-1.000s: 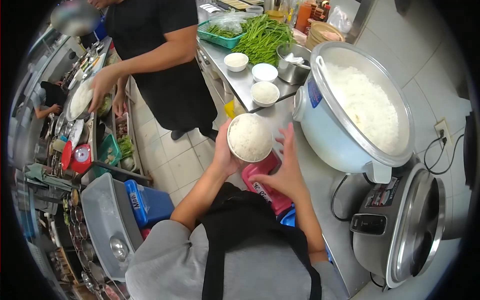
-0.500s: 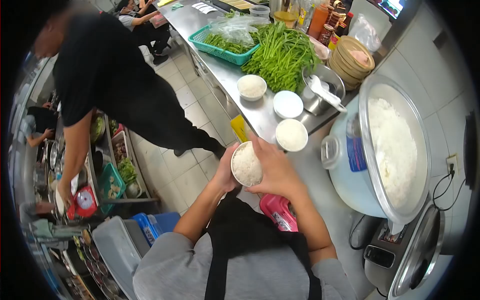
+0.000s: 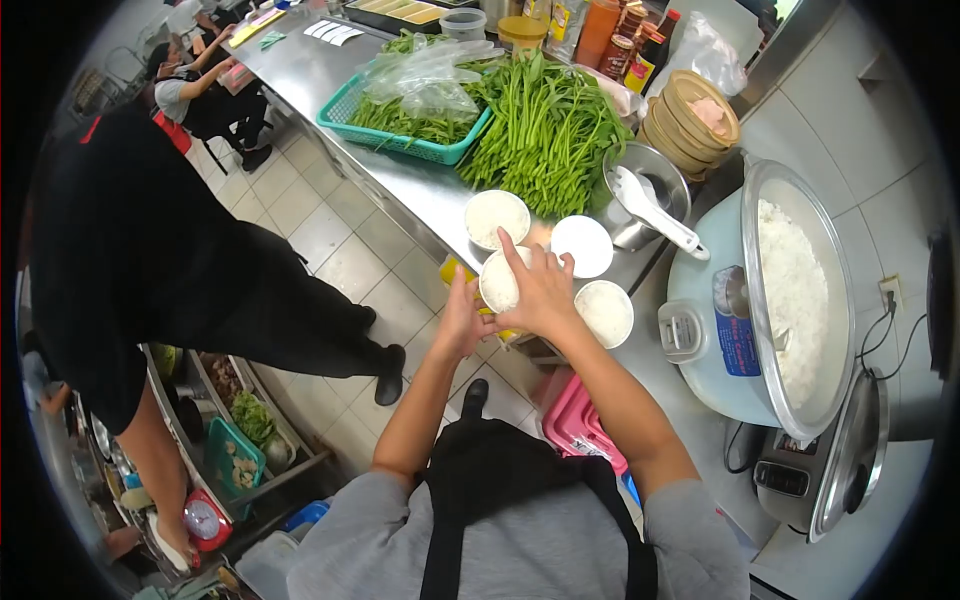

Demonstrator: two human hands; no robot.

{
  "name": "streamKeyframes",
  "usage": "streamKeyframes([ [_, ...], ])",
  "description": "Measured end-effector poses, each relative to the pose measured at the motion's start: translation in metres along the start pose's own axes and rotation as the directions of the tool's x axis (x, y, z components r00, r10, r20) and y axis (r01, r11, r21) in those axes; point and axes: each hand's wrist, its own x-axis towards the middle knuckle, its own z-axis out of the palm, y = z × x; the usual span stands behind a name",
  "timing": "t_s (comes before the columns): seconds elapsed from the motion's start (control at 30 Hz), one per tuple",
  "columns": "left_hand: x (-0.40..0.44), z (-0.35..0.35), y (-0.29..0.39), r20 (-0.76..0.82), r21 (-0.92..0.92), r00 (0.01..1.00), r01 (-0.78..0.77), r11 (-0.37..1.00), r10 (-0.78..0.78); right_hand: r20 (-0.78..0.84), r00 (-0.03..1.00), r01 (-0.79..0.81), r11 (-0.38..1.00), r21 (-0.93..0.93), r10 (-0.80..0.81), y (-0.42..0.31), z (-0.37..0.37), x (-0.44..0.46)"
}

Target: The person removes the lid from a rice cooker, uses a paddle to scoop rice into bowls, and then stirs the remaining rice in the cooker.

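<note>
A white bowl filled with rice [image 3: 498, 281] is at the counter's near edge, gripped by my right hand [image 3: 543, 292] from above and the right. My left hand [image 3: 461, 318] is just left of and below that bowl, its fingers apart; whether its fingertips touch the bowl is unclear. Close around stand a rice bowl [image 3: 497, 219] behind, a bowl with a plain white top [image 3: 582, 247] to the right, and another rice bowl [image 3: 604, 313] at the lower right.
A large open rice cooker [image 3: 735, 310] stands right, with a grey cooker [image 3: 785, 480] below it. Leafy greens [image 3: 545, 130], a green basket [image 3: 450, 152] and a metal pot with a white scoop [image 3: 655, 212] stand behind. A co-worker in black [image 3: 170, 260] leans at left.
My hands and the rice bowl have moved forward to the other bowls on the counter. My left hand has loosened from the bowl. The co-worker has shifted left and nearer.
</note>
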Motion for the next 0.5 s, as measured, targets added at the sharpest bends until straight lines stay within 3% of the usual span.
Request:
streamKeyframes([
  [0.07,0.009,0.0,-0.003,-0.038,-0.047,0.992,-0.119,0.992,0.118,-0.02,1.0,-0.009,1.0,-0.003,0.009,0.003,0.008,0.009],
  [0.17,0.018,0.0,-0.003,-0.049,-0.149,0.988,-0.152,0.977,0.146,-0.054,0.998,0.012,1.0,0.007,-0.011,0.006,0.01,0.006],
  [0.23,0.027,0.002,-0.003,-0.023,-0.193,0.988,-0.152,0.969,0.15,-0.215,0.973,0.065,0.995,-0.072,-0.079,0.001,-0.019,-0.008],
  [0.33,0.034,0.01,-0.007,0.031,-0.252,0.985,-0.156,0.955,0.169,-0.167,0.974,0.188,0.955,0.23,-0.152,0.001,-0.094,-0.069],
  [0.4,0.033,0.024,-0.016,-0.274,-0.222,0.939,-0.27,0.937,0.206,-0.131,0.978,0.204,0.889,0.41,-0.164,0.009,-0.134,-0.12],
  [0.5,0.023,0.038,-0.027,-0.383,-0.35,0.906,-0.323,0.879,0.18,-0.088,0.996,0.076,0.789,0.61,-0.027,0.032,-0.139,-0.192],
])
